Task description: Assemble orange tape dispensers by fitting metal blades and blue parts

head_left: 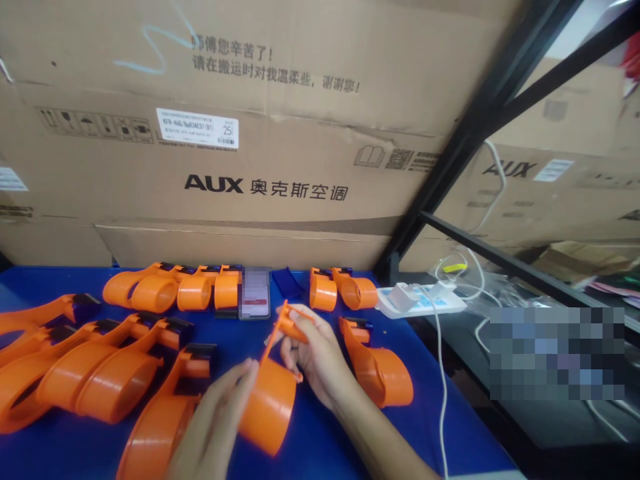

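Between my hands is an orange plastic holder (270, 407), a wide ring with a flat arm rising from it, tilted above the table. My right hand (317, 360) grips the upper end of the arm, with thumb and fingers around a short crosspiece. My left hand (215, 420), slightly blurred, has its fingers against the left side of the ring; part of its grip is hidden. No dark end piece shows on this holder. Close by on the left lies a similar orange holder (155, 433) with a black end piece (200, 351). Another orange holder (383, 373) lies right of my right hand.
Several more orange holders (120, 373) line the blue table (310, 440). A phone (257, 307) and a dark blue piece (287, 283) lie at the back. A white power strip (425, 300) with cables sits right, near a black metal frame (450, 160). A large cardboard box (250, 153) stands behind.
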{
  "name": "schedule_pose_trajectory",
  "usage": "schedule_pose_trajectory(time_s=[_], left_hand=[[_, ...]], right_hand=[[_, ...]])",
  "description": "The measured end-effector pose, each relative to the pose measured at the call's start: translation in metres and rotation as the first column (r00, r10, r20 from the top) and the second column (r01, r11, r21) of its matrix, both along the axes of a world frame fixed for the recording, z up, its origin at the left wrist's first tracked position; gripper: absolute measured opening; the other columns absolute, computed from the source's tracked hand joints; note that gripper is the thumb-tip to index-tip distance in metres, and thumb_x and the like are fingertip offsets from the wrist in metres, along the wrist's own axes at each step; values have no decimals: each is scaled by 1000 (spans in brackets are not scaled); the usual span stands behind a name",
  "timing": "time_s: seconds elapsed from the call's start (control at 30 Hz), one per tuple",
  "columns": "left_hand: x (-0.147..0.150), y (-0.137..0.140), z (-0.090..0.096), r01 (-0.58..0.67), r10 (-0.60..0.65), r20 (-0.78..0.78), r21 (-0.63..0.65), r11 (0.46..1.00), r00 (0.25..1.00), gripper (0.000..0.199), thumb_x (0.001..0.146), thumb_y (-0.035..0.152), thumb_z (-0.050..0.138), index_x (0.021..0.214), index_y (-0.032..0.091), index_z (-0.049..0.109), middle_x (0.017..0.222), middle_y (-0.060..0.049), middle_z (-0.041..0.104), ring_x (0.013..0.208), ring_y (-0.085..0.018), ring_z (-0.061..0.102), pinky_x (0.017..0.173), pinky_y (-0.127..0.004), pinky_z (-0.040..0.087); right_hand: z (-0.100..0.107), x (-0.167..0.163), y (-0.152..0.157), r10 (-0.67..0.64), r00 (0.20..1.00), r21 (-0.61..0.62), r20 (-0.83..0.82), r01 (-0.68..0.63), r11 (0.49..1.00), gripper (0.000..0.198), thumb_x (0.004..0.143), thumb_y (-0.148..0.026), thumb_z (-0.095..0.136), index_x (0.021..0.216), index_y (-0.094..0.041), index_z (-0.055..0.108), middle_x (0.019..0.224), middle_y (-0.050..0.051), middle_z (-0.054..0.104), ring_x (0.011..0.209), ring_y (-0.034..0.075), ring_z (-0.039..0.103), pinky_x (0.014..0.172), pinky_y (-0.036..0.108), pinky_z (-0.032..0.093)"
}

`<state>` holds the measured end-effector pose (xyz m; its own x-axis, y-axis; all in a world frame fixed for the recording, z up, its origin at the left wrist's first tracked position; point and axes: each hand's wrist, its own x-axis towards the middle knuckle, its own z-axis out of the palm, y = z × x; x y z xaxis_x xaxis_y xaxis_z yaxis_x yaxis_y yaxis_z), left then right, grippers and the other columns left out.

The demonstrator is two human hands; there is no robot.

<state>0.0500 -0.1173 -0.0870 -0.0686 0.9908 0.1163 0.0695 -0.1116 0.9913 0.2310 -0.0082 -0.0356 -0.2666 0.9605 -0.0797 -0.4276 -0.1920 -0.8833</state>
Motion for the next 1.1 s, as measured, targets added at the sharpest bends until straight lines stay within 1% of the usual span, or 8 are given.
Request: schedule_pose_trajectory(time_s=[0.17, 0.3, 0.43, 0.6, 0.73, 0.83, 0.97, 1.1], left_hand=[[22, 36, -28, 9, 6, 149, -100, 995, 989, 65, 91, 59, 58, 152, 37, 49, 157, -9, 49, 149, -40, 35, 115, -61, 41], [22, 56, -37, -109, 233, 375, -322, 941, 897, 64, 92, 62, 56, 151, 37, 49, 165, -6, 38, 153, -34, 28, 122, -54, 33], [8, 60, -29, -153, 276, 385, -320, 935, 881, 65, 92, 56, 61, 151, 35, 47, 167, -3, 34, 155, -29, 24, 126, -47, 26], [-1, 60, -10, -89, 204, 359, -312, 946, 911, 62, 89, 51, 69, 144, 29, 56, 162, -7, 43, 153, -29, 32, 125, -45, 25], [17, 66, 4, 81, 23, 403, -239, 968, 915, 55, 89, 56, 66, 132, 23, 66, 147, -11, 60, 141, -35, 49, 116, -50, 40], [34, 71, 13, 185, -62, 437, -244, 952, 897, 47, 84, 52, 73, 119, 20, 72, 120, -11, 75, 124, -33, 64, 102, -43, 51], [38, 79, 16, 147, -6, 477, -260, 954, 879, 37, 79, 47, 76, 102, 18, 71, 86, -5, 75, 78, -22, 71, 70, -30, 55], [25, 89, 7, 59, 68, 483, -242, 968, 873, 41, 74, 48, 79, 100, 19, 66, 77, -1, 68, 57, -14, 60, 54, -24, 46]], right_hand=[[-6, 9, 14, -240, 970, -17, -42, 240, 971, 32, 84, -44, 69, 101, -22, 54, 61, -4, 65, 38, 10, 49, 33, 17, 32], [-6, 9, 15, -253, 967, -9, -19, 253, 967, 33, 83, -45, 69, 101, -22, 54, 60, -4, 64, 39, 10, 50, 34, 18, 33], [-6, 7, 14, -228, 974, -8, -6, 228, 974, 31, 85, -43, 68, 101, -23, 53, 61, -4, 65, 38, 10, 51, 34, 17, 32], [-8, 3, 13, -136, 990, 34, 41, 134, 990, 33, 86, -46, 69, 98, -22, 51, 69, -2, 68, 41, 10, 52, 37, 17, 32], [-15, -5, 12, -39, 989, 92, 143, 26, 995, 36, 87, -52, 69, 97, -21, 55, 68, -2, 64, 52, 11, 54, 45, 19, 36], [-21, -7, 13, -69, 958, 173, 279, 21, 985, 36, 91, -55, 65, 94, -20, 58, 74, -2, 63, 65, 13, 58, 56, 22, 42], [-21, 4, 16, -212, 824, 372, 525, 2, 928, 44, 105, -52, 34, 104, -21, 64, 101, 4, 69, 97, 20, 63, 85, 32, 49], [-20, 17, 17, -384, 461, 520, 800, -212, 828, 27, 103, -28, 42, 114, -22, 66, 112, 7, 68, 107, 24, 57, 96, 37, 43]])
